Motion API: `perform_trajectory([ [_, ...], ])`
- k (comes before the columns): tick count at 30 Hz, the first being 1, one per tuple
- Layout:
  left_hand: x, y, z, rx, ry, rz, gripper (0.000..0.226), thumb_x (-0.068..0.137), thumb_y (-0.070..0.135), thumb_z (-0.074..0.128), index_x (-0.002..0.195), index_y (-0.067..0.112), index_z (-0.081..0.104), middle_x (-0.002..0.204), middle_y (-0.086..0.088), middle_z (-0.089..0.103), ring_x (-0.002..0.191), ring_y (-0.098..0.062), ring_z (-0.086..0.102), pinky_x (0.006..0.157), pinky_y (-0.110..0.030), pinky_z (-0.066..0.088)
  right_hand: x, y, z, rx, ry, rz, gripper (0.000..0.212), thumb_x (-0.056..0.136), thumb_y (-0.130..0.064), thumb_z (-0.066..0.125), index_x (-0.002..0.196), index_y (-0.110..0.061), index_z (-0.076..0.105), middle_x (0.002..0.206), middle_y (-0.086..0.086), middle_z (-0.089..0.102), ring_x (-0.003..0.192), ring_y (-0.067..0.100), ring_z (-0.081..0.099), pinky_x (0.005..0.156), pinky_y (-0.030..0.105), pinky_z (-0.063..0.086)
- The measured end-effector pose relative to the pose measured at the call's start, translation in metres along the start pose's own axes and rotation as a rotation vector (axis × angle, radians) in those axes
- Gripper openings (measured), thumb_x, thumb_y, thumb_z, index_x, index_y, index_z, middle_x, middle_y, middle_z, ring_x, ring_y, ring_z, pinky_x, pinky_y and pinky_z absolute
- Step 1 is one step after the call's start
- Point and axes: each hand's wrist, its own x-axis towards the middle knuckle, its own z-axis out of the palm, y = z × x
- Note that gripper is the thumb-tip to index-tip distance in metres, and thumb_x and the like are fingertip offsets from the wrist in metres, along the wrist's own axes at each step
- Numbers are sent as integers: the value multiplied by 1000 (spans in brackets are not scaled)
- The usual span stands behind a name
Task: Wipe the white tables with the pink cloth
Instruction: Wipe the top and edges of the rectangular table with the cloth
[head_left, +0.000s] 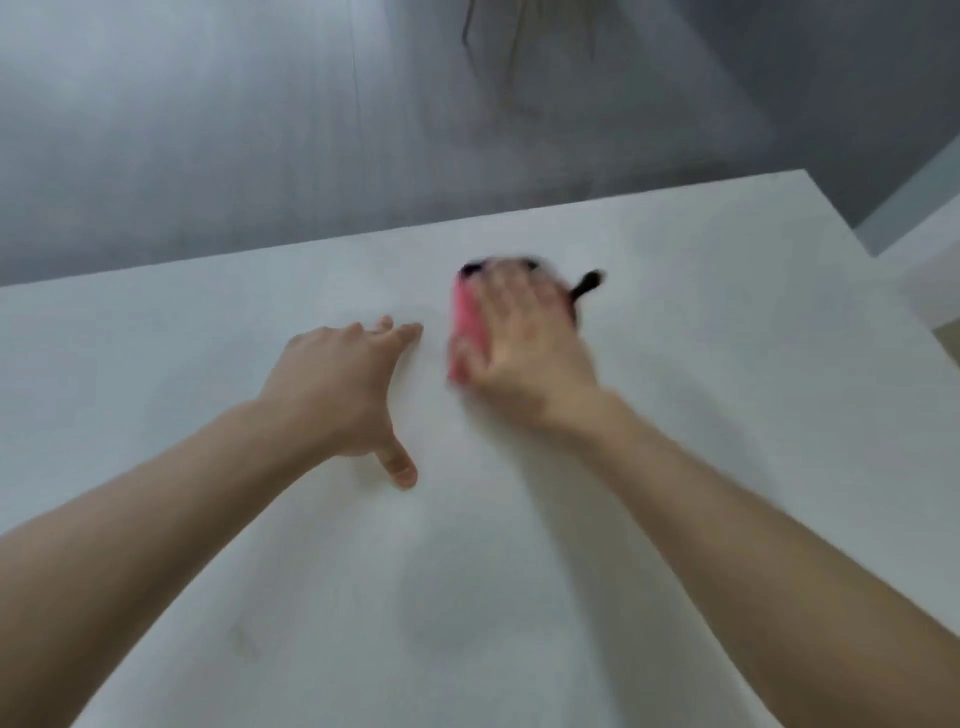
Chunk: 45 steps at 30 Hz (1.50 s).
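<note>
Your right hand (524, 332) lies flat on the pink cloth (467, 322), fingers stretched out and pressing it onto the white table (727, 395) near the far edge, rather than gripping it. Your left hand (337, 384) rests open on the surface just beside it, fingers spread. Because nothing pinches the cloth, a fast stroke could let it bunch or slip from under your palm. If you push further away, it may go over the far edge to the grey floor (208, 130). A dark strip (587, 283) sticks out past your fingers, too blurred to identify, and it could snag. The braced hand also covers a patch you might miss.
</note>
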Motion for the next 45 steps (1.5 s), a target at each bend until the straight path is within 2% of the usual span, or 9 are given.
perform_trajectory([
  [4,16,-12,-20,-95,65,-79,139,38,72,100,160,44,39,140,11,69,127,-25,65,98,-40,55,-23,36,-17,21,-130,-386,86,101,-75,27,173,-27,20,181,-4,8,167,15,1,135,38,-3],
  [8,40,-20,-23,-109,31,-121,157,33,66,104,168,40,29,166,6,48,144,-30,53,107,-44,51,27,160,-28,18,70,333,99,91,-80,24,166,-16,35,175,12,29,163,31,23,135,44,9],
  [11,48,-22,-20,-88,-25,-135,155,33,68,103,167,37,32,165,2,47,139,-33,56,108,-44,52,51,137,-18,16,103,615,93,96,-69,18,168,-11,29,177,17,21,164,35,15,133,54,6],
  [15,49,-22,-20,-51,-47,-114,160,37,68,103,171,35,23,173,-3,36,145,-33,51,114,-46,48,65,4,-1,26,-5,54,79,105,-59,19,172,-17,19,181,9,11,167,26,6,134,48,-2],
  [18,51,-21,-20,-69,-75,-116,161,40,68,103,173,35,17,176,-3,29,152,-31,45,117,-47,45,70,21,-11,29,-110,-281,79,106,-70,27,173,-27,20,181,-3,10,167,15,3,134,40,-3],
  [25,54,-26,-15,-87,-68,-120,165,35,69,103,172,36,17,176,-2,29,150,-33,47,116,-49,46,60,165,-23,13,77,560,95,94,-74,13,169,-17,26,179,13,19,165,31,13,134,51,6],
  [33,55,-26,-13,-77,-46,-112,165,38,70,101,173,38,13,179,-1,24,156,-28,40,118,-45,43,82,4,-7,35,-125,-261,73,110,-64,23,173,-27,17,182,-3,8,167,15,0,134,41,-5],
  [41,55,-27,-12,-89,-54,-117,161,41,66,103,172,35,15,178,-2,24,153,-30,41,117,-48,45,56,151,-20,23,78,584,91,96,-70,14,170,-18,25,179,10,19,165,29,14,134,52,5],
  [45,53,-28,-13,-79,-39,-99,158,40,68,103,171,33,21,176,-4,28,147,-31,47,115,-45,46,79,19,-2,30,-21,131,92,95,-64,3,173,-17,18,181,7,11,167,25,5,134,48,-2],
])
